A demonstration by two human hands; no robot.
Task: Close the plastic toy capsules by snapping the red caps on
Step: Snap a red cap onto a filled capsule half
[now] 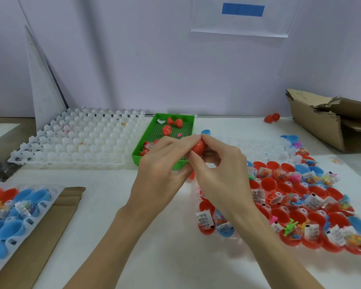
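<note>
Both hands [188, 161] pinching one red capsule [198, 147]; few closed ones [171, 124] beyond, many open cups [283, 189] rightward.

1. Two hands: the left hand [163, 163] and the right hand [219, 174]. Together they hold one red capsule [198, 147], just in front of the green tray [191, 124].
2. One green tray.
3. Three closed red capsules [173, 124] lie inside the green tray at its far end. More red bits sit at its near end, too hidden to count.
4. One white holder tray [75, 136] just left of the green tray.
5. One torn cardboard box [329, 122] far right of the green tray.
6. Two red pieces [271, 117] between the green tray and that box.
7. Many open red and blue capsule halves [290, 205] to the right and in front of the green tray, too many to count.
</note>
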